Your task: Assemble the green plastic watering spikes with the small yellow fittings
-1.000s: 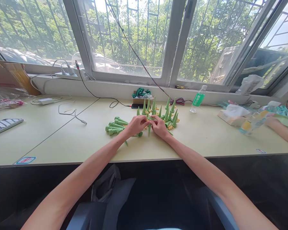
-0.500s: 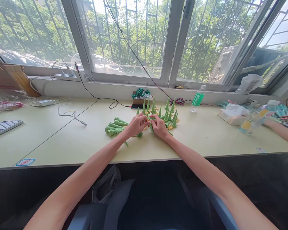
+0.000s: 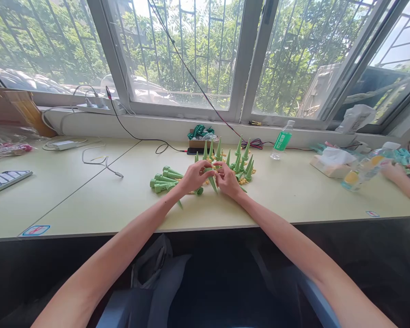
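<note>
My left hand point(image 3: 195, 176) is closed, its fingers round the upper part of a green plastic watering spike point(image 3: 212, 184), whose point slants down towards me. Against the same spike press the closed fingers of my right hand point(image 3: 227, 180); any small part between the fingertips is hidden. Just beyond my hands stand several upright green watering spikes point(image 3: 248, 169) with small yellow valves point(image 3: 242, 181) at their bases. To the left of my left hand, several green spikes point(image 3: 164, 181) lie in a pile with their open round ends facing left.
Behind the spikes are a black phone point(image 3: 195, 151) and a small box point(image 3: 202, 139). A water bottle point(image 3: 282, 141) stands right of them. Farther right are a tissue box point(image 3: 333, 163), another bottle point(image 3: 365, 168) and another person's hand point(image 3: 393, 171). A cable point(image 3: 104, 165) lies left.
The spike between my hands has turned from pointing nearly straight down to a slant, and my fingers have shifted on it. At far right, the other person's hands have moved.
</note>
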Tool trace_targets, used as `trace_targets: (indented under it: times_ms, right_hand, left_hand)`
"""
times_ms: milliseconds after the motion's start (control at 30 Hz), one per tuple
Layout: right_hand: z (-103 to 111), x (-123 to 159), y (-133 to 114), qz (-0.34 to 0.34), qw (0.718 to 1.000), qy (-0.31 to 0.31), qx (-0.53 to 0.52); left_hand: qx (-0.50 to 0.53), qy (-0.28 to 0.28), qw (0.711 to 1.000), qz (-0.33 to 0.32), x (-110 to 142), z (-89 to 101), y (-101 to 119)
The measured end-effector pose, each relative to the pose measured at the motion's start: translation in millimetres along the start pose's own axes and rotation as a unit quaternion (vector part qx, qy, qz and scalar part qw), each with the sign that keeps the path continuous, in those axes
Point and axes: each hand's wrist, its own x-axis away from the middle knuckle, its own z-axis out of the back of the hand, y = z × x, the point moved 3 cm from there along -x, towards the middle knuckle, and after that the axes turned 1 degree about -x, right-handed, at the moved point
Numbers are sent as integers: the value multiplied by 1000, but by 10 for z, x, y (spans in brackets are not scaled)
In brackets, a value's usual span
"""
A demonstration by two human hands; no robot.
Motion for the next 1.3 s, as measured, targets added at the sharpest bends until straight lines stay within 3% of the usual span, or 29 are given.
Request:
trace_targets:
  times_ms: [133, 500, 767, 1100, 1300]
  right_hand:
    - [5, -12, 31, 7, 999, 11, 41]
    - [-126, -29, 131, 49, 977, -103, 180]
    - [-141, -21, 183, 52, 967, -99, 230]
    - [-40, -31, 70, 44, 980, 5, 194]
    - [13, -32, 36, 50, 986, 61, 145]
  left_hand:
    - [24, 15, 999, 15, 2, 21, 26]
    - [-55, 37, 997, -27, 6, 34, 20]
    - [-104, 48, 993, -18, 24, 29, 35]
    - [-121, 99, 987, -26, 39, 75, 53]
    - [-129, 98, 987, -8, 41, 52, 14]
